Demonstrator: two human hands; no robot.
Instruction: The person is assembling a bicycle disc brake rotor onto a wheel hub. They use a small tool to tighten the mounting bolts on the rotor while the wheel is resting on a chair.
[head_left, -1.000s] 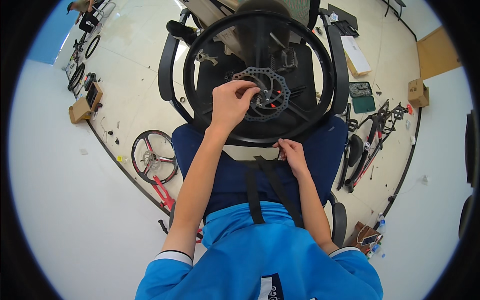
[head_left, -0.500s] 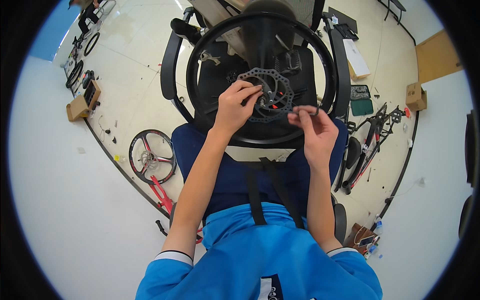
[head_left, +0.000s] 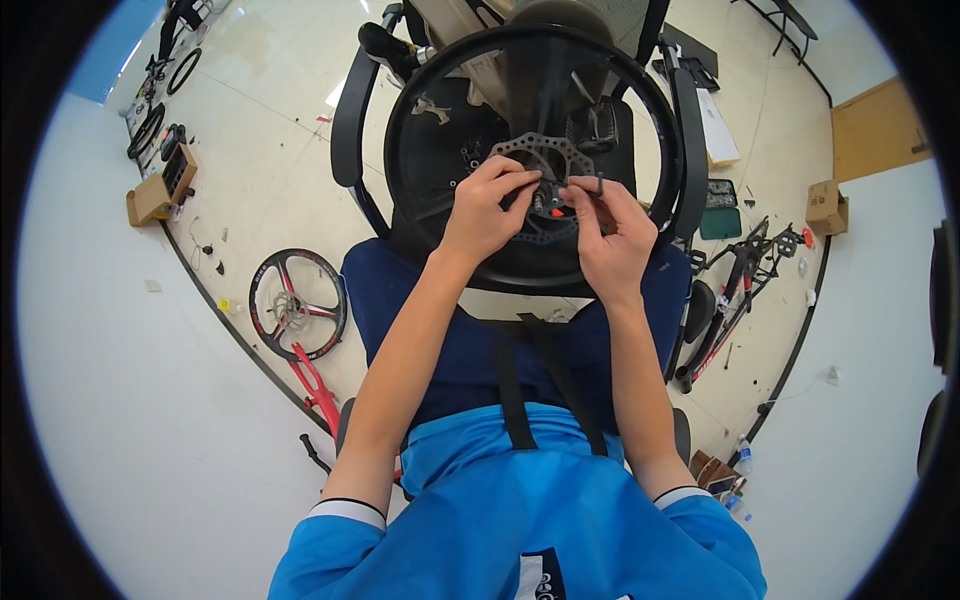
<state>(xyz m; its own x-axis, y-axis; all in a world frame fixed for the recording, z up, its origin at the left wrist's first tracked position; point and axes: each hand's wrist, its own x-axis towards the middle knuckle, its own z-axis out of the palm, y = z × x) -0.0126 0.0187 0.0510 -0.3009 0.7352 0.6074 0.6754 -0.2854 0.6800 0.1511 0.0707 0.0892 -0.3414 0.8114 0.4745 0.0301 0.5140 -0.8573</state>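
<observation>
A bicycle wheel (head_left: 530, 279) with a black rim lies flat across the seat of a black office chair (head_left: 350, 140) in front of me. At its middle sits a steel brake disc (head_left: 549, 143) with a scalloped edge, around the hub and axle (head_left: 539, 200). My left hand (head_left: 482, 218) has thumb and forefinger pinched beside the hub; whatever is between them is too small to make out. Close to it on the right, my right hand (head_left: 613, 240) grips a dark hex key (head_left: 599, 187), its bent end showing above the fingers. Both sets of fingertips are over the disc.
A black pedal (head_left: 602, 128) and small parts lie on the seat under the wheel. On the floor are a three-spoke wheel (head_left: 285, 300) and red fork (head_left: 316, 390) at left. At right are a bicycle frame (head_left: 735, 305), a green tool case (head_left: 720, 222) and a cardboard box (head_left: 826, 208).
My right hand has moved left and up with the hex key, bringing its fingertips near my left hand. The left hand stays pinched by the hub; the whole view has shifted slightly.
</observation>
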